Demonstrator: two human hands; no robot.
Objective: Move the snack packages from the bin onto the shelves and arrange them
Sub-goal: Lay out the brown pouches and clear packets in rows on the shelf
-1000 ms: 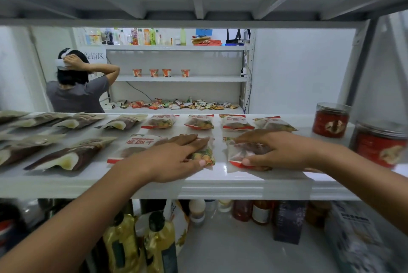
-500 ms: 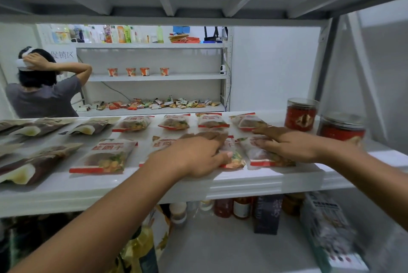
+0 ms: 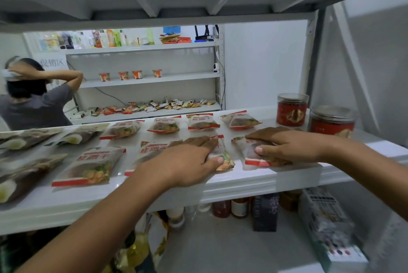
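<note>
Viewed from the head camera alone. Pressed down with the left hand [image 3: 187,162], palm flat and fingers straight, on a snack package [image 3: 224,159] in the near row of the shelf [image 3: 242,182], with the thumb set against its near end and nothing gripped. Covered the neighbouring package [image 3: 254,154], just to the right, with the right hand [image 3: 289,147], also flat and unclenched, fingers reaching left across it and the thumb resting on top. Found each of the two directly beneath its own hand, so needed no reach: left hand for the one, right hand for the other. Judged both long axes to run near to far, slanted somewhat against the straighter front-row package [image 3: 88,166] further left on the same shelf. Judged the coming move a short slide and turn, to square the pair with that row and even out the narrow gap between them. Noted two red jars [image 3: 291,109] at the far right, near the right wrist, as the things to avoid nudging. Saw no bin anywhere.
</note>
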